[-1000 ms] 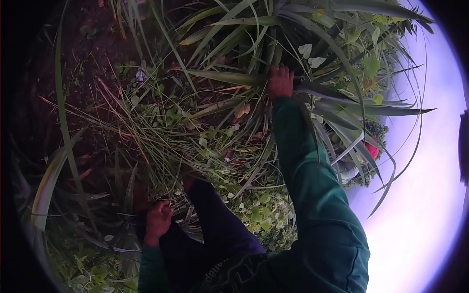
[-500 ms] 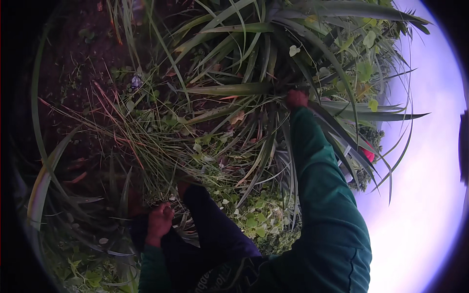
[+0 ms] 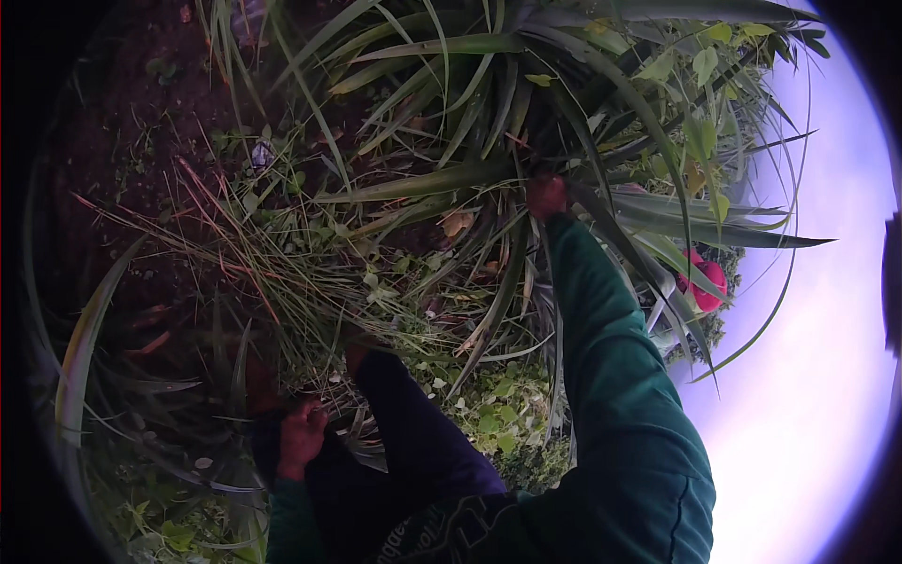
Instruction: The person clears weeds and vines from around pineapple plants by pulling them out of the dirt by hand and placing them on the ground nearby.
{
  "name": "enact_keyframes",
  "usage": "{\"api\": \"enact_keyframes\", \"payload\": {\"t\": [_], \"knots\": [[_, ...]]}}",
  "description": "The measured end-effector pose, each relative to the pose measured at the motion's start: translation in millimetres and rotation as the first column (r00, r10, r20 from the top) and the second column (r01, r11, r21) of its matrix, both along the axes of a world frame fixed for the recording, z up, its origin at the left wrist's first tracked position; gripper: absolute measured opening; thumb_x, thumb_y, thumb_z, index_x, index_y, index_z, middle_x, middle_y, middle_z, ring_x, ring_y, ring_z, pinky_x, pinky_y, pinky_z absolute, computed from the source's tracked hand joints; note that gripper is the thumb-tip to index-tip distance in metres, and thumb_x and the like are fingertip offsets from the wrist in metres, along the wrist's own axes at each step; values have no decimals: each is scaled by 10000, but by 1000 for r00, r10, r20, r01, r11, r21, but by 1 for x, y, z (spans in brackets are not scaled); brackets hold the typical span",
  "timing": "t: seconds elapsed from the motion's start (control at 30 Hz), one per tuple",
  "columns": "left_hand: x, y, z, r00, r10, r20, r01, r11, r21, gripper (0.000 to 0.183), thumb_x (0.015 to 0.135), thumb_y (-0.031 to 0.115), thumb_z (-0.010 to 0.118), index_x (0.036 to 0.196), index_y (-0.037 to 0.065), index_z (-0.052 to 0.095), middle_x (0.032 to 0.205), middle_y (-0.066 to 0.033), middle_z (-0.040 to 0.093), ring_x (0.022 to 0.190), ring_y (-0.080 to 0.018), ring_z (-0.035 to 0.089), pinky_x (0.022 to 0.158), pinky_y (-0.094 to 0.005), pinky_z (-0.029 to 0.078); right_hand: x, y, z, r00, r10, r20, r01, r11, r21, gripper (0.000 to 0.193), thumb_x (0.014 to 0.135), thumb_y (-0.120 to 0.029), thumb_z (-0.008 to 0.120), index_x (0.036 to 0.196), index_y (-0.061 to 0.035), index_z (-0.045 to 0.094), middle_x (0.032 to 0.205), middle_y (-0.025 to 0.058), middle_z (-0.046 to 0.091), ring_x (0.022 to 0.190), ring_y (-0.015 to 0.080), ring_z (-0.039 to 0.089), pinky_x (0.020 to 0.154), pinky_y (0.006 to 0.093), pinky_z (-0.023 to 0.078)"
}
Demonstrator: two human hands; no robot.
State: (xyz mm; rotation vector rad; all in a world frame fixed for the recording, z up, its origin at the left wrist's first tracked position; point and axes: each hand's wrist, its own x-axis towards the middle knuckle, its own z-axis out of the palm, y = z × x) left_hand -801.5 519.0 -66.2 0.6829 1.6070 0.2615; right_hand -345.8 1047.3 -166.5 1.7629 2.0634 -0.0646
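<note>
Head view: right hand (image 3: 547, 196) just shifted leftward amid leaves (image 3: 460, 178), fingers curled, hold unclear.

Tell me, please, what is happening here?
The person's right hand, below a green sleeve, is among the leaves of a long-leaved, pineapple-like plant; whether it grips anything is unclear. The left hand is curled near the dark trousers. Long grass stalks lie on the ground.

Pale lettering (image 3: 425, 532) on shirt (image 3: 611, 512)
</note>
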Motion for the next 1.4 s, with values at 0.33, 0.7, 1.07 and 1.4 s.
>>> {"api": "enact_keyframes", "payload": {"t": [0.33, 0.7, 1.07, 1.4], "knots": [[-4, 36, 19, 990, -117, 81, 118, 993, -9, 306, 858, 243, 622, 1102, 58, 634, 947, -150, 678, 880, -302, 660, 798, -374, 513, -241, -160, 137, 553, -546, -629, -147, 680, -719, 118, 851, -91, 600, 767, -10, 618, 572, -9, 475, 556, 63, 431, 503, 295, 385], [-103, -37, 41, 89, 789, 608, -536, 553, -638, 438, 975, 399, 491, 1298, 104, 462, 1163, -173, 606, 1035, -310, 620, 864, -470, 539, -521, -379, 321, 61, -415, -908, -901, 369, -229, 227, 870, -205, 574, 836, 18, 553, 762, 199, 575, 762, 386, 585, 685, 480, 447], [-162, -12, 206, 602, 775, 192, -765, 629, -138, 206, 947, 98, 556, 1136, 17, 548, 821, -31, 646, 680, -96, 594, 623, -251, 508, -446, -283, 246, 480, 129, -868, -464, 877, -126, 130, 782, -99, 577, 854, 9, 578, 826, 194, 626, 735, 393, 641, 620, 482, 534], [-78, 68, 259, 980, 183, 81, -197, 956, 216, 274, 776, -30, 663, 1040, -26, 591, 693, 36, 548, 606, -43, 491, 576, -214, 421, -205, -278, 278, 999, -49, 2, 45, 899, -437, 625, 809, -391, 619, 1336, -112, 433, 1407, 103, 344, 1262, 435, 381, 1012, 543, 344]]}}
